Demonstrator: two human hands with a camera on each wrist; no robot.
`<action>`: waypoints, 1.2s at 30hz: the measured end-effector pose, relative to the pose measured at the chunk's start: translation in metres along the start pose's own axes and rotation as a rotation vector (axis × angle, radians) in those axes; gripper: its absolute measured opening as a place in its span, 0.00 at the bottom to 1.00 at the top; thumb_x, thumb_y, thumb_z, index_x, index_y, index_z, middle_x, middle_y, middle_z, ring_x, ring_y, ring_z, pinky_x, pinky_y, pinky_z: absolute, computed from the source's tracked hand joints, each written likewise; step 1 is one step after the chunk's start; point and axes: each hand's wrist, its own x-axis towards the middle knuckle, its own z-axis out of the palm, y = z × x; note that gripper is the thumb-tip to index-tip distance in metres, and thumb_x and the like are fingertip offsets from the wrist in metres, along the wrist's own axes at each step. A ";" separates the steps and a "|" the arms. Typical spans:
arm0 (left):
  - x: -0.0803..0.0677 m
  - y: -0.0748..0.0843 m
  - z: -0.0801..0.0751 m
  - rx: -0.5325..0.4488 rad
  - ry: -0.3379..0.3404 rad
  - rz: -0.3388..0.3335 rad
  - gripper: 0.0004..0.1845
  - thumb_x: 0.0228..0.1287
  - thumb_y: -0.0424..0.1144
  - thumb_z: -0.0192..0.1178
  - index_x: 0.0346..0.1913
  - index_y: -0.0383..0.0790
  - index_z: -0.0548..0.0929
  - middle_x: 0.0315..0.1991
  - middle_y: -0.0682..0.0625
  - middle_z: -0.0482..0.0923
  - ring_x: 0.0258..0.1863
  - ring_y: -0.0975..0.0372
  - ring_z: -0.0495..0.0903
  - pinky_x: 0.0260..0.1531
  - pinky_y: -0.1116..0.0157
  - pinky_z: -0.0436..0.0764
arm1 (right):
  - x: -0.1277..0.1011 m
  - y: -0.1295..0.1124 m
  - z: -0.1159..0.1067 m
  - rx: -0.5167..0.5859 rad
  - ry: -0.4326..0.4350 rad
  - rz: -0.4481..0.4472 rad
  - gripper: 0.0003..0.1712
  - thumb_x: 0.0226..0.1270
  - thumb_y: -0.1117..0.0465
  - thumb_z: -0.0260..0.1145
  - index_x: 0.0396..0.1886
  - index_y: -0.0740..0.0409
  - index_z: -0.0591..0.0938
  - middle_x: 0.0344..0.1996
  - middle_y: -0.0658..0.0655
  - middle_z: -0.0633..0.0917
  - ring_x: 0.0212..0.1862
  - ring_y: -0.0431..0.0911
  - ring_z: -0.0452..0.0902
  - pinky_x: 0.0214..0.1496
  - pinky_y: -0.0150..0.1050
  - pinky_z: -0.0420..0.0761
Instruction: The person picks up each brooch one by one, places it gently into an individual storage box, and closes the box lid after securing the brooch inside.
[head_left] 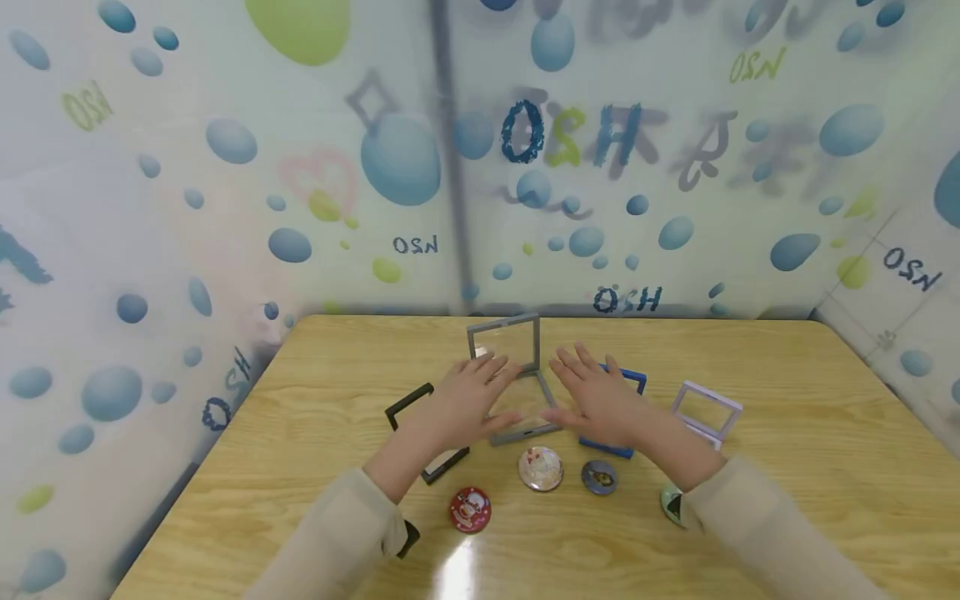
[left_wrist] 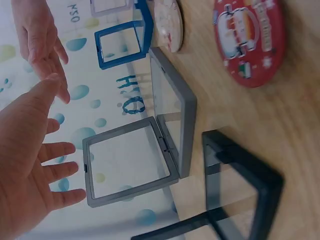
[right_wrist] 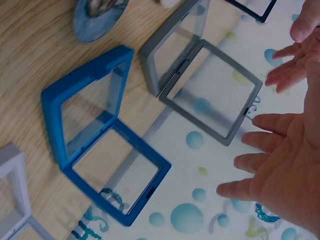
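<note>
My left hand is held above the table with fingers spread, holding nothing. Opposite it my right hand hovers palm down, fingers straight and likewise free of any object. Between and behind them stands a grey hinged display frame, unfolded, with clear film in both halves. A blue display frame, also unfolded, is partly hidden under the right hand in the head view. Beside the left forearm is a black display frame. A lilac display frame stands beyond the right forearm.
Several round badges lie nearer the front: a red one, a whitish one, a grey-blue one and a green one partly behind the right sleeve. A dark object shows beside the left cuff. Patterned fabric encloses the wooden table.
</note>
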 end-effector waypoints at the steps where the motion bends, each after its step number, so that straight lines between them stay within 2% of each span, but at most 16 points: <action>1: -0.004 0.001 0.000 0.000 0.014 0.008 0.33 0.63 0.58 0.48 0.65 0.41 0.62 0.61 0.42 0.65 0.61 0.50 0.63 0.54 0.51 0.66 | 0.000 -0.002 0.001 0.003 0.003 -0.015 0.42 0.64 0.38 0.49 0.67 0.63 0.58 0.67 0.65 0.54 0.68 0.61 0.40 0.60 0.65 0.46; 3: -0.014 0.002 0.002 0.008 0.050 0.025 0.29 0.62 0.55 0.52 0.59 0.40 0.70 0.53 0.44 0.72 0.52 0.53 0.73 0.46 0.56 0.74 | 0.000 -0.008 0.003 0.023 0.013 -0.051 0.39 0.64 0.40 0.51 0.64 0.64 0.62 0.66 0.66 0.57 0.67 0.62 0.44 0.60 0.63 0.51; 5: -0.023 0.003 0.005 0.008 0.079 0.031 0.23 0.60 0.52 0.55 0.50 0.38 0.76 0.41 0.47 0.77 0.38 0.58 0.78 0.34 0.63 0.77 | 0.000 -0.013 0.005 0.037 0.023 -0.084 0.37 0.63 0.42 0.53 0.62 0.65 0.65 0.63 0.67 0.62 0.65 0.63 0.51 0.59 0.60 0.57; 8: -0.035 0.005 0.011 0.008 0.085 0.031 0.13 0.58 0.49 0.58 0.30 0.41 0.77 0.23 0.54 0.74 0.19 0.65 0.72 0.16 0.71 0.70 | 0.000 -0.022 0.009 0.055 0.014 -0.110 0.34 0.62 0.46 0.57 0.59 0.66 0.69 0.58 0.68 0.69 0.60 0.62 0.62 0.56 0.54 0.66; 10: -0.042 0.007 0.014 -0.003 0.060 0.020 0.14 0.57 0.47 0.59 0.21 0.44 0.73 0.16 0.56 0.68 0.13 0.68 0.66 0.11 0.73 0.64 | 0.000 -0.029 0.012 0.058 0.001 -0.119 0.30 0.61 0.49 0.60 0.55 0.67 0.72 0.53 0.67 0.74 0.54 0.59 0.69 0.51 0.50 0.72; 12: -0.050 0.009 0.017 -0.017 0.009 -0.001 0.16 0.58 0.47 0.58 0.18 0.45 0.70 0.13 0.58 0.65 0.11 0.69 0.63 0.10 0.73 0.61 | 0.000 -0.036 0.015 0.068 -0.012 -0.116 0.27 0.60 0.52 0.62 0.51 0.68 0.75 0.47 0.64 0.77 0.48 0.56 0.73 0.46 0.47 0.75; 15: -0.061 0.012 0.022 -0.035 -0.078 -0.045 0.16 0.58 0.47 0.58 0.17 0.45 0.70 0.12 0.58 0.64 0.11 0.69 0.63 0.11 0.73 0.63 | 0.000 -0.047 0.022 0.090 -0.032 -0.106 0.21 0.57 0.56 0.65 0.44 0.67 0.79 0.39 0.60 0.80 0.40 0.52 0.76 0.39 0.42 0.77; 19: -0.077 0.017 0.030 -0.035 -0.157 -0.105 0.17 0.58 0.48 0.57 0.17 0.44 0.71 0.12 0.57 0.65 0.12 0.67 0.65 0.11 0.72 0.65 | 0.001 -0.064 0.035 0.133 -0.090 -0.094 0.17 0.54 0.57 0.67 0.39 0.66 0.81 0.35 0.59 0.82 0.37 0.50 0.78 0.36 0.38 0.77; 23: -0.088 0.020 0.036 -0.026 -0.164 -0.138 0.18 0.59 0.48 0.56 0.16 0.45 0.69 0.12 0.56 0.64 0.11 0.66 0.64 0.10 0.70 0.65 | 0.003 -0.078 0.048 0.133 -0.133 -0.093 0.15 0.51 0.57 0.69 0.34 0.64 0.82 0.33 0.57 0.84 0.37 0.49 0.79 0.36 0.37 0.77; 24: -0.090 0.020 0.037 -0.024 -0.164 -0.143 0.18 0.59 0.48 0.56 0.16 0.45 0.69 0.12 0.56 0.64 0.11 0.66 0.64 0.10 0.69 0.65 | 0.004 -0.081 0.051 0.127 -0.135 -0.094 0.14 0.50 0.57 0.69 0.32 0.63 0.82 0.31 0.55 0.83 0.34 0.48 0.79 0.34 0.36 0.77; 29: -0.096 0.021 0.039 -0.015 -0.154 -0.154 0.18 0.56 0.49 0.57 0.15 0.45 0.68 0.12 0.55 0.63 0.11 0.65 0.63 0.10 0.68 0.63 | 0.010 -0.091 0.068 0.084 -0.113 -0.126 0.12 0.47 0.58 0.68 0.18 0.57 0.74 0.16 0.47 0.72 0.21 0.40 0.67 0.23 0.32 0.68; 32: -0.096 0.021 0.040 -0.033 -0.147 -0.155 0.18 0.55 0.51 0.58 0.16 0.46 0.68 0.12 0.56 0.63 0.11 0.65 0.63 0.10 0.68 0.63 | 0.010 -0.095 0.076 0.093 -0.114 -0.121 0.14 0.45 0.56 0.69 0.18 0.55 0.73 0.16 0.46 0.68 0.21 0.38 0.63 0.22 0.31 0.66; 36: -0.096 0.022 0.041 -0.053 -0.147 -0.153 0.18 0.53 0.51 0.60 0.17 0.45 0.69 0.13 0.56 0.64 0.12 0.65 0.64 0.11 0.68 0.63 | 0.009 -0.100 0.082 0.096 -0.103 -0.109 0.15 0.42 0.55 0.71 0.23 0.57 0.74 0.20 0.48 0.70 0.23 0.40 0.65 0.24 0.32 0.68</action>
